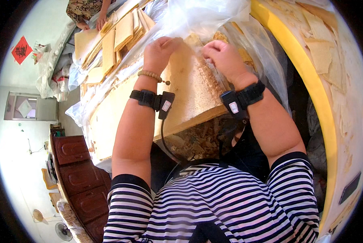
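My left hand [156,52] is closed in a pinch above a pale tan board [124,109], at something thin and translucent I cannot make out. My right hand [224,58] is also closed, fingertips curled at the board's rough, flaky upper right part, on something too small to name. Clear plastic sheeting [205,12] lies crumpled behind and around both hands. To the upper left, thin tan sheets [122,34] lie in loose stacks on the plastic.
Another person's hands [101,22] touch the stacked sheets at the top left. A curved yellow edge [327,133] runs down the right, beside a pale surface with scattered flakes [319,56] and a dark flat object [349,188]. Brown wooden panels [74,166] stand at the lower left.
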A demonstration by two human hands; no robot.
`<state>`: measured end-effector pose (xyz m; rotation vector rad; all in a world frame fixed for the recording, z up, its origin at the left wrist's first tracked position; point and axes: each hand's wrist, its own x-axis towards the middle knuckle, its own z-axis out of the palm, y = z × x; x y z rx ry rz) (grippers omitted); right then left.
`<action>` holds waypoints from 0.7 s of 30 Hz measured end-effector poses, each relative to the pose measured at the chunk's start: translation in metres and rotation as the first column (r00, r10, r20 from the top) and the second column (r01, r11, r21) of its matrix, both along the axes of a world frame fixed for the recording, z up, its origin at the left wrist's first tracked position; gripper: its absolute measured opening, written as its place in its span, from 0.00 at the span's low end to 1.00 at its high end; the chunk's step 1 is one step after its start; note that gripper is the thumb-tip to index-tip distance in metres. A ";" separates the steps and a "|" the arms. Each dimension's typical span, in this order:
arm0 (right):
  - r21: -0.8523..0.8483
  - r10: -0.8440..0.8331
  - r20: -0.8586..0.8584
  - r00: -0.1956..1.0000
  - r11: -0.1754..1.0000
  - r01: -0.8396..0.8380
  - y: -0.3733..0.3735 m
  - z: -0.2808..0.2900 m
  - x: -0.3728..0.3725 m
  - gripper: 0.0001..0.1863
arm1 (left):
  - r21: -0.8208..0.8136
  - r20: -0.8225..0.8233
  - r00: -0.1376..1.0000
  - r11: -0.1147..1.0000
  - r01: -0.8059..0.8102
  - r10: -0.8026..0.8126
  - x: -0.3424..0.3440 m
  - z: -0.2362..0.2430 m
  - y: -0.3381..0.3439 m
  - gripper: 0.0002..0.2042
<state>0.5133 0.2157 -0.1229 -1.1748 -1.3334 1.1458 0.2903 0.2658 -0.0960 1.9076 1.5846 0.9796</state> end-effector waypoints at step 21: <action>0.406 0.016 0.528 0.849 0.873 -0.269 -0.015 0.008 0.014 0.08 | 0.229 -0.669 0.686 0.798 0.557 -0.286 0.044 0.024 -0.057 0.23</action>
